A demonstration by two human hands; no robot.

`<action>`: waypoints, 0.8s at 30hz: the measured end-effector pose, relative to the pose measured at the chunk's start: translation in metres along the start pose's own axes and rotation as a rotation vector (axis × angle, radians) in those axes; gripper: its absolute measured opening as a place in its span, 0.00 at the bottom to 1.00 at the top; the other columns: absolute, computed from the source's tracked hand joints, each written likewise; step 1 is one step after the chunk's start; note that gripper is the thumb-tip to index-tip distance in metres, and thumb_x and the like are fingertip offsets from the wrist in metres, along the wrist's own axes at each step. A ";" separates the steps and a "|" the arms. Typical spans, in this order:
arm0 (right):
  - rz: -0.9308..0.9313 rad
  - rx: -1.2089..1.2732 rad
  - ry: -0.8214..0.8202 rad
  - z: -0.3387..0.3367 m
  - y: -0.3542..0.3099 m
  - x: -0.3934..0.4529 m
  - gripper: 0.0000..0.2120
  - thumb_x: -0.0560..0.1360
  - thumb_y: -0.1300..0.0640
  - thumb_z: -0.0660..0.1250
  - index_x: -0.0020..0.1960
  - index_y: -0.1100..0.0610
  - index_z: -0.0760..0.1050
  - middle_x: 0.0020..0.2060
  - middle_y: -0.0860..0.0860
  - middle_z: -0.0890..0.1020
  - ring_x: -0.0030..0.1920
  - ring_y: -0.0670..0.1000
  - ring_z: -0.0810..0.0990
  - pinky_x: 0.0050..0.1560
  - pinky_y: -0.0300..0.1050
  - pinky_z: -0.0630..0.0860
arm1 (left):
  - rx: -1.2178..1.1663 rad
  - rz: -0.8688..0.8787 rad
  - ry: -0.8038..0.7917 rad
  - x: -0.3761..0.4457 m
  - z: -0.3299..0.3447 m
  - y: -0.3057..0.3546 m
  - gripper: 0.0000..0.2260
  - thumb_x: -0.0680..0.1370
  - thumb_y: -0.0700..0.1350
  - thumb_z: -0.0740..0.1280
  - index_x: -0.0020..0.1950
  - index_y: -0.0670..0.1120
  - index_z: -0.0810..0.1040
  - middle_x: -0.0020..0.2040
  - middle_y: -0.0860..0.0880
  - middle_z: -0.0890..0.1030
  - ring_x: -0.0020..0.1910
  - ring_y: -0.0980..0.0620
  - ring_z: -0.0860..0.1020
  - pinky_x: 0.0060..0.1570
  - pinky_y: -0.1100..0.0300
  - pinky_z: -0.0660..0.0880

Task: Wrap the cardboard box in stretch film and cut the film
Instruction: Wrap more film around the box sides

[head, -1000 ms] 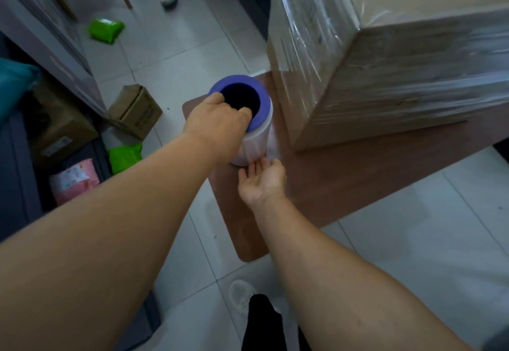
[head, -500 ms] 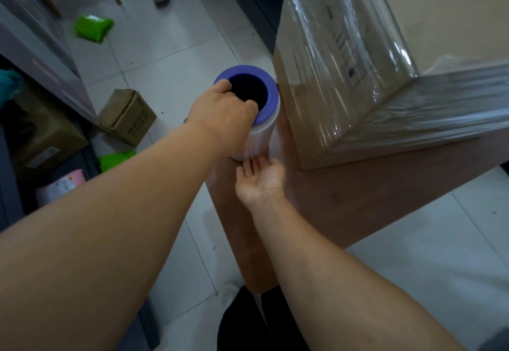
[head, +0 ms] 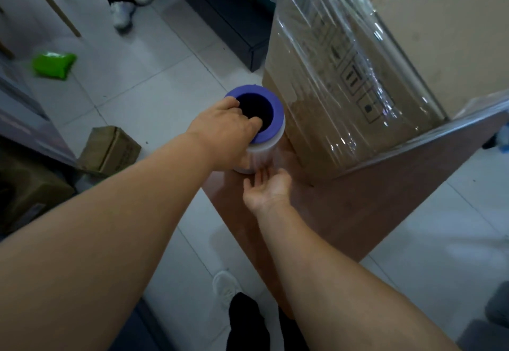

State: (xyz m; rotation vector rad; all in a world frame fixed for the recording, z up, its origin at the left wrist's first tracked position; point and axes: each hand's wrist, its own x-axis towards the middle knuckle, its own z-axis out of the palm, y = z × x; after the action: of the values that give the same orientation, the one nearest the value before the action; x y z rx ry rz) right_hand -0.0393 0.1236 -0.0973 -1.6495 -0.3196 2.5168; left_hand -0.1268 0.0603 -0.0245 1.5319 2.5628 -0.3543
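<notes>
A tall cardboard box stands on a brown wooden table, its sides shiny with layers of stretch film. Beside the box's left corner stands the film roll, upright, with a purple core. My left hand grips the roll's top, thumb hooked into the core. My right hand is under the roll's bottom end, palm up, fingers touching it. Film runs from the roll to the box's near corner.
On the tiled floor to the left lie a small cardboard box and a green packet. Another person's legs and white shoes stand at the back. A dark bench runs behind the box. My own shoe shows below.
The view has swung round the box's left corner, and the roll has moved with my hands along that side. Both hands keep the same hold on the roll.
</notes>
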 end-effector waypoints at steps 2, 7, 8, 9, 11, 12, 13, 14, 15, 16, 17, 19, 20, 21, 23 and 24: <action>0.005 0.013 0.003 0.004 0.000 -0.003 0.23 0.82 0.50 0.46 0.74 0.54 0.63 0.74 0.49 0.64 0.75 0.48 0.59 0.75 0.48 0.49 | 0.022 0.022 0.021 0.003 0.001 -0.003 0.13 0.76 0.54 0.61 0.56 0.48 0.72 0.47 0.50 0.80 0.51 0.49 0.77 0.69 0.55 0.58; 0.029 0.043 0.006 0.009 -0.003 -0.006 0.23 0.82 0.50 0.47 0.74 0.54 0.63 0.73 0.50 0.65 0.74 0.50 0.61 0.75 0.48 0.50 | 0.012 0.044 -0.011 0.011 -0.002 -0.006 0.14 0.75 0.57 0.62 0.54 0.49 0.72 0.45 0.51 0.78 0.51 0.50 0.76 0.69 0.55 0.56; 0.031 0.038 0.014 0.009 -0.005 -0.005 0.23 0.82 0.50 0.47 0.73 0.55 0.64 0.73 0.50 0.66 0.74 0.50 0.62 0.75 0.48 0.51 | -0.025 0.054 -0.018 0.012 -0.005 -0.007 0.17 0.74 0.61 0.63 0.53 0.49 0.72 0.43 0.52 0.76 0.49 0.50 0.75 0.68 0.55 0.57; 0.034 0.035 0.023 0.009 -0.006 -0.006 0.22 0.82 0.51 0.47 0.73 0.55 0.65 0.72 0.50 0.67 0.73 0.50 0.63 0.74 0.47 0.51 | -0.073 0.060 -0.021 0.011 -0.008 -0.008 0.20 0.72 0.64 0.63 0.52 0.49 0.71 0.42 0.52 0.74 0.46 0.50 0.74 0.66 0.56 0.60; 0.042 0.025 0.033 0.009 -0.009 -0.008 0.22 0.82 0.51 0.47 0.70 0.55 0.67 0.71 0.51 0.69 0.72 0.50 0.65 0.74 0.47 0.52 | -0.235 0.048 0.021 0.011 -0.017 -0.008 0.21 0.72 0.65 0.63 0.50 0.48 0.71 0.41 0.51 0.74 0.42 0.49 0.72 0.54 0.57 0.67; 0.048 0.022 0.032 0.011 -0.011 -0.011 0.22 0.82 0.50 0.47 0.71 0.55 0.66 0.71 0.51 0.68 0.72 0.50 0.64 0.74 0.47 0.52 | -0.334 0.018 0.065 0.012 -0.022 -0.008 0.19 0.74 0.63 0.63 0.50 0.47 0.72 0.41 0.50 0.74 0.41 0.49 0.72 0.48 0.57 0.69; 0.051 0.027 0.033 0.011 -0.013 -0.014 0.22 0.82 0.51 0.47 0.73 0.56 0.64 0.72 0.51 0.66 0.73 0.51 0.63 0.74 0.47 0.53 | -0.425 -0.027 0.113 0.013 -0.027 -0.009 0.17 0.76 0.59 0.62 0.50 0.46 0.73 0.42 0.50 0.74 0.43 0.49 0.72 0.45 0.57 0.69; 0.049 0.034 0.038 0.012 -0.015 -0.017 0.22 0.82 0.51 0.47 0.74 0.57 0.62 0.73 0.52 0.65 0.74 0.52 0.63 0.74 0.47 0.53 | -0.493 -0.084 0.163 0.016 -0.032 -0.009 0.14 0.77 0.56 0.62 0.51 0.45 0.74 0.43 0.50 0.73 0.45 0.49 0.72 0.44 0.56 0.68; 0.040 0.044 0.048 0.012 -0.017 -0.020 0.22 0.82 0.53 0.48 0.74 0.57 0.61 0.74 0.52 0.64 0.73 0.52 0.63 0.73 0.48 0.55 | -0.535 -0.146 0.218 0.020 -0.036 -0.010 0.12 0.78 0.53 0.61 0.53 0.45 0.74 0.45 0.49 0.74 0.47 0.48 0.72 0.45 0.56 0.68; 0.027 0.053 0.069 0.012 -0.019 -0.023 0.22 0.82 0.54 0.49 0.74 0.58 0.61 0.73 0.53 0.65 0.73 0.53 0.65 0.72 0.48 0.57 | -0.561 -0.207 0.267 0.025 -0.039 -0.010 0.11 0.79 0.50 0.60 0.54 0.44 0.74 0.47 0.48 0.74 0.49 0.48 0.72 0.47 0.56 0.68; 0.007 0.058 0.095 0.012 -0.020 -0.027 0.21 0.82 0.56 0.50 0.74 0.59 0.62 0.72 0.54 0.66 0.71 0.54 0.67 0.71 0.47 0.60 | -0.591 -0.267 0.303 0.029 -0.041 -0.011 0.10 0.79 0.49 0.60 0.55 0.44 0.74 0.49 0.47 0.75 0.51 0.47 0.72 0.49 0.55 0.70; -0.050 0.049 0.165 0.014 -0.024 -0.037 0.19 0.81 0.60 0.52 0.71 0.61 0.66 0.68 0.56 0.71 0.66 0.54 0.72 0.66 0.46 0.66 | -0.666 -0.371 0.327 0.040 -0.042 -0.014 0.11 0.79 0.47 0.61 0.59 0.44 0.72 0.55 0.46 0.75 0.54 0.47 0.73 0.54 0.51 0.72; -0.078 0.042 0.209 0.013 -0.027 -0.040 0.18 0.81 0.62 0.52 0.69 0.62 0.67 0.66 0.57 0.73 0.63 0.54 0.74 0.64 0.45 0.68 | -0.730 -0.418 0.306 0.045 -0.040 -0.015 0.13 0.79 0.46 0.61 0.62 0.44 0.70 0.58 0.45 0.74 0.56 0.46 0.73 0.56 0.50 0.72; -0.109 0.050 0.252 0.015 -0.031 -0.045 0.17 0.80 0.63 0.52 0.67 0.63 0.69 0.63 0.59 0.75 0.61 0.54 0.76 0.63 0.46 0.69 | -0.792 -0.438 0.277 0.051 -0.040 -0.018 0.15 0.79 0.46 0.61 0.65 0.44 0.68 0.62 0.45 0.73 0.58 0.46 0.73 0.58 0.50 0.71; -0.205 0.055 0.319 0.018 -0.039 -0.052 0.15 0.79 0.65 0.53 0.63 0.65 0.71 0.56 0.60 0.78 0.58 0.55 0.78 0.60 0.46 0.72 | -0.899 -0.436 0.220 0.064 -0.044 -0.025 0.20 0.80 0.45 0.60 0.71 0.44 0.63 0.68 0.45 0.68 0.63 0.46 0.71 0.63 0.52 0.69; -0.266 0.045 0.341 0.019 -0.043 -0.052 0.15 0.79 0.66 0.54 0.64 0.65 0.70 0.54 0.59 0.78 0.55 0.55 0.79 0.56 0.45 0.73 | -0.958 -0.435 0.202 0.070 -0.049 -0.028 0.23 0.80 0.45 0.60 0.74 0.44 0.60 0.71 0.45 0.66 0.66 0.46 0.70 0.64 0.54 0.67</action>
State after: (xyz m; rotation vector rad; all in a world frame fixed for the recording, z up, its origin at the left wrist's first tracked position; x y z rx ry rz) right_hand -0.0364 0.1518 -0.0335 -1.8394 -0.4107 1.9989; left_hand -0.1838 0.1200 0.0097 0.6806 2.5291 0.9084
